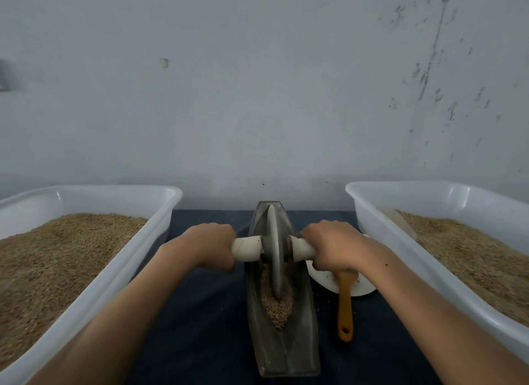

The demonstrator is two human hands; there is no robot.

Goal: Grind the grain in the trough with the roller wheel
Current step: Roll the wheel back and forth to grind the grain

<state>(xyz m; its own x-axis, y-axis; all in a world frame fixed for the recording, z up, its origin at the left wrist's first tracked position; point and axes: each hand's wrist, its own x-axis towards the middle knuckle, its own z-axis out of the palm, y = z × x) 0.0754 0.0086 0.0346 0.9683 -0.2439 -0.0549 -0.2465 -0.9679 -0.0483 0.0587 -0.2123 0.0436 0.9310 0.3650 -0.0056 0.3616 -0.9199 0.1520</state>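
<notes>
Trough (pixel 282 353): lying lengthwise on the dark cloth (pixel 197 313), between the two white tubs; looking like heavy cast metal, likely staying put under load.
Roller wheel (pixel 274 250): standing on edge in the trough's groove, toward the far half; appearing rigid and weighty, probably doing much of the crushing by its own mass.
Grain (pixel 277 304): heaping in the groove just on the near side of the wheel; loose and dry-looking, apt to shift aside or spill over the rim if pushed too fast.
Left hand (pixel 209 245): wrapping curled fingers round the pale left handle (pixel 247 248), close beside the wheel.
Right hand (pixel 335 245): clasping the right handle (pixel 300 248) the same way.
Grip advice: holding both handles evenly near the hub, keeping the disc upright; smooth handles possibly turning in the palms.
Left tub (pixel 160 230): holding grain, well apart from the trough.
Right tub (pixel 380 227): likewise.
Brush (pixel 345 307): resting with its orange handle over a white dish (pixel 323 280), just right of the trough.
</notes>
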